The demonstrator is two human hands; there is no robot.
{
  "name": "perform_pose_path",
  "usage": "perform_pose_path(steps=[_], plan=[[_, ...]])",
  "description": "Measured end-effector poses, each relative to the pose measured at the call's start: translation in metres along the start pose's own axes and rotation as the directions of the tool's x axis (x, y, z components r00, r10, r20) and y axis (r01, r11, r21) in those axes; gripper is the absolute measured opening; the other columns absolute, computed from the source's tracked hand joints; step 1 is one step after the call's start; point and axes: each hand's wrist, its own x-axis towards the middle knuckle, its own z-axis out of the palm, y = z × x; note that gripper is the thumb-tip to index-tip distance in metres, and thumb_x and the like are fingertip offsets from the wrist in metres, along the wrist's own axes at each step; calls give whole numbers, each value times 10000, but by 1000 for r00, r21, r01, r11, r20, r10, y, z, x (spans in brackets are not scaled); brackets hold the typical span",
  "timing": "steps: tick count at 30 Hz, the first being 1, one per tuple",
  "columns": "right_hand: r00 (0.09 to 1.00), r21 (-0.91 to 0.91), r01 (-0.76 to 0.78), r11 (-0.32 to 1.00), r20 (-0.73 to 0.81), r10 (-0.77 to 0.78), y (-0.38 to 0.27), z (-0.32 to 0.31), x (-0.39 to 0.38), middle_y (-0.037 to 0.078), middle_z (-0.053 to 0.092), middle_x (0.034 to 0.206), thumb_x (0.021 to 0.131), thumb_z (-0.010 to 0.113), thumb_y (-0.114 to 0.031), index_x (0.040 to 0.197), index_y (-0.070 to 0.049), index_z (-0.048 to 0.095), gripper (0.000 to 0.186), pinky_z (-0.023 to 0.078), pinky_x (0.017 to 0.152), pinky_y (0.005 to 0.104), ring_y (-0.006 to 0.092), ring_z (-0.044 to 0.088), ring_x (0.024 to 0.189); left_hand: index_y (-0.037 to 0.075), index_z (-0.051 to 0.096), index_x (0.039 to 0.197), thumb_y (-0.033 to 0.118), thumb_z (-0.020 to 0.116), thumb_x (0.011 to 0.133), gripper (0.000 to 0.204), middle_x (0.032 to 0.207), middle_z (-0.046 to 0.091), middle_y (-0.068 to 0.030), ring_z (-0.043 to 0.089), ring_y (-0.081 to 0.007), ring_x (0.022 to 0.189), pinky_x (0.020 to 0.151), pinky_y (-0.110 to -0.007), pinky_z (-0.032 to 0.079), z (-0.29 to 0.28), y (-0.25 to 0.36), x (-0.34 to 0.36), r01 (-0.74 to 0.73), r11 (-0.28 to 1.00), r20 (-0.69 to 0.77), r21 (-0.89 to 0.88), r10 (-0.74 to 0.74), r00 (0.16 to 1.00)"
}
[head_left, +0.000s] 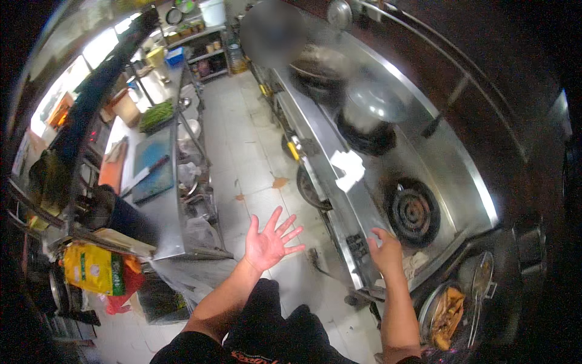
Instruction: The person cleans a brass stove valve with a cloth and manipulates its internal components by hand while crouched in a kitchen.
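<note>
The two hands are well apart, with nothing clamped between them. The left hand (267, 244) is held palm up over the aisle, fingers spread, and bears nothing. The right hand (387, 252) appears at the near end of the steel ledge (365, 209) of the cooking range, thumb raised and fingers partly curled. Its fingertips are partly hidden; whether it grips anything or touches the ledge cannot be told.

The black ring burner (415, 211) is just beyond the right hand, slightly to its right. A crumpled white cloth or paper (347, 170) lies on the ledge farther forward of that hand, to its left. A pale cloth-like item (415, 264) sits just right of the right wrist.

Nearer the person and right of the right forearm, a round pan (429, 315) holds brown food (447, 318); a strainer (482, 279) is beside it. Well forward of the right hand stands a large pot (370, 109), with a wok (321, 65) beyond it.

Below and forward of the left hand is the tiled floor (239, 151), bearing a brown scrap (279, 182). Left of that hand runs a steel worktable (168, 233); a knife (150, 173) lies on its blue cutting board (145, 151). Green vegetables (156, 116) lie farther forward, and a yellow package (94, 269) is well left.
</note>
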Motion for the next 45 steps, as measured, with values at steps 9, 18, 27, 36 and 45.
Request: perform_pose_path(steps=[9,18,27,36,45], plan=[[918,128,-353,927,238,317,-88,190,109,186,738,968,882,654,-280,1026,-81,740,260,560,832,443,375,715,907,280,429,1495,767,341,941,743,1560,393,-137,370,-419,1423,1083,-731,296,64,196,-195,-51,985,-444,165,120,888],[837,-340,-364,867,289,464,-21,279,151,161,736,1054,854,688,-395,1063,-125,738,344,514,933,464,382,682,979,249,454,1474,723,344,974,697,1408,543,-102,573,-328,1217,980,-625,448,6,277,-171,-88,984,-622,158,169,765],[947,-199,-239,951,168,273,-14,273,164,134,742,960,875,660,-405,994,-135,741,306,505,903,479,332,694,912,201,476,1452,709,354,979,704,1395,547,-132,552,-327,1234,998,-599,432,2,339,-19,76,977,-611,201,64,789],[801,156,-595,788,43,597,-5,269,185,117,749,901,915,681,-286,964,-92,752,213,555,731,416,292,717,846,190,468,1468,708,370,975,721,1404,552,-140,567,-341,1236,990,-590,457,26,375,122,91,960,-550,266,73,832],[768,497,-569,655,37,640,110,259,166,-12,672,824,941,682,-213,1015,-50,701,180,478,649,288,106,573,687,243,351,1555,742,376,950,784,1547,421,-141,485,-364,1344,1052,-607,410,36,377,229,80,966,-523,245,62,850]])
